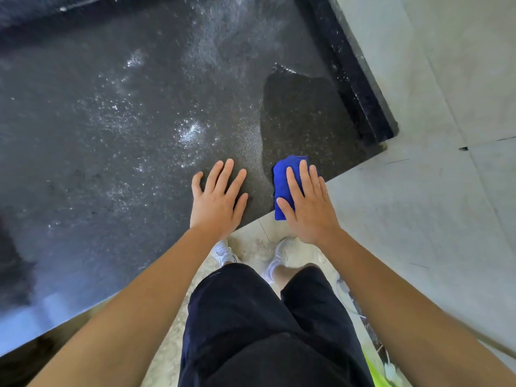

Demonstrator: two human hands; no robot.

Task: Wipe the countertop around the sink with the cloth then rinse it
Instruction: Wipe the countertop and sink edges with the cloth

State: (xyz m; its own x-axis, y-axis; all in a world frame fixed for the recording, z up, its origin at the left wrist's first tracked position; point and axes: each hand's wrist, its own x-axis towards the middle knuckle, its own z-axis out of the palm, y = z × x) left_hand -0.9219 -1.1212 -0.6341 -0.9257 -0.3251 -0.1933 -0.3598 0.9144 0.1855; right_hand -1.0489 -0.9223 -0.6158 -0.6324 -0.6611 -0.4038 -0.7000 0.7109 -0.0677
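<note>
At the near edge of the countertop (pixel 97 129), close to its right-hand corner, your right hand (pixel 308 205) lies flat with fingers spread, pressing the folded blue cloth (pixel 284 180) down rather than pinching it, while your left hand (pixel 216 195) rests open and empty on the stone just beside it. Beyond the cloth a dark wet patch (pixel 304 115) reaches toward the far right edge, and pale speckled residue covers the rest. Wiping looks barely begun; no sink shows, and rinsing is not yet done.
</note>
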